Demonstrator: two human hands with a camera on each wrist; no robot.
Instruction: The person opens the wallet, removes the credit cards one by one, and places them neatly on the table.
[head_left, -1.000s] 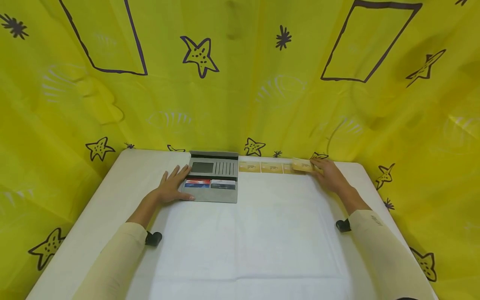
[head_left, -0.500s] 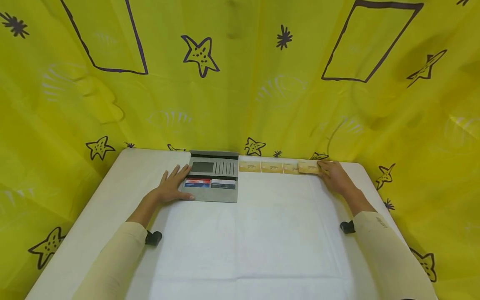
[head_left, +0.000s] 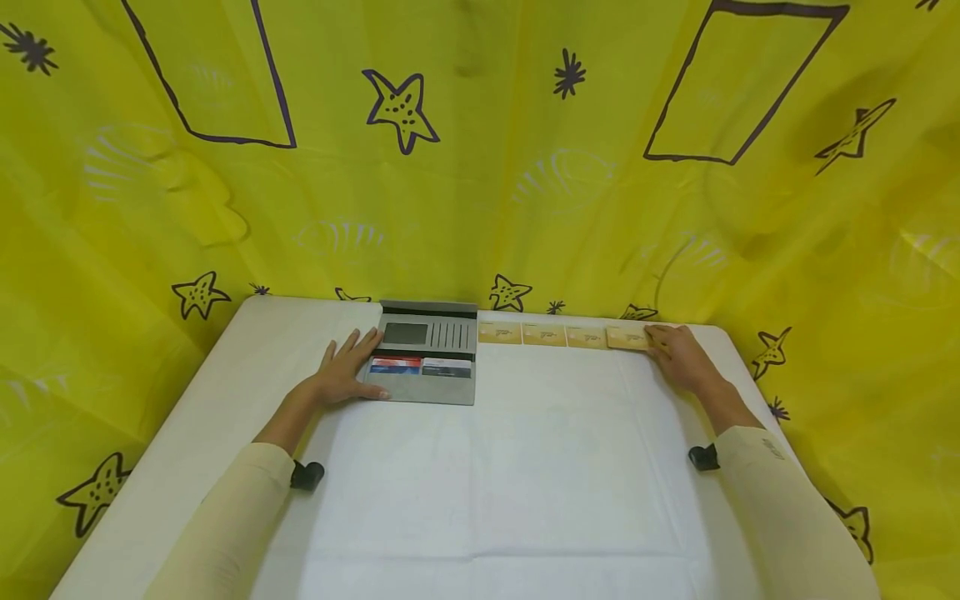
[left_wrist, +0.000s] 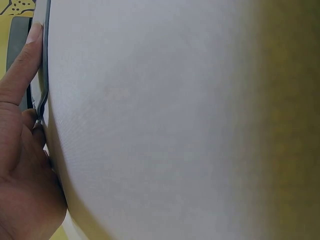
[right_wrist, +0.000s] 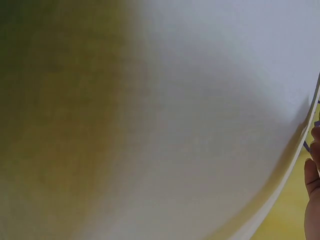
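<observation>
A grey wallet (head_left: 435, 389) lies unfolded near the far edge of the table, with two cards showing in its lower pocket, a red-and-blue card (head_left: 395, 367) and a white-and-dark card (head_left: 447, 369). My left hand (head_left: 341, 377) rests on the wallet's left side, fingers spread and thumb over the lower flap. At the far right, my right hand (head_left: 678, 357) pinches a gold card (head_left: 626, 337) by its right end. That card is at the end of a row of gold cards (head_left: 543, 334) running from the wallet. In the right wrist view only part of the right hand (right_wrist: 313, 185) shows.
A white cloth (head_left: 555, 467) covers the table. Behind its far edge hangs a yellow curtain (head_left: 480, 192) with starfish drawings, which also surrounds the sides. Each wrist carries a small black camera mount (head_left: 307, 476).
My right hand has slid the gold card rightward, uncovering the third card of the row, and the card now lies beside it. The left hand and wallet have stayed put.
</observation>
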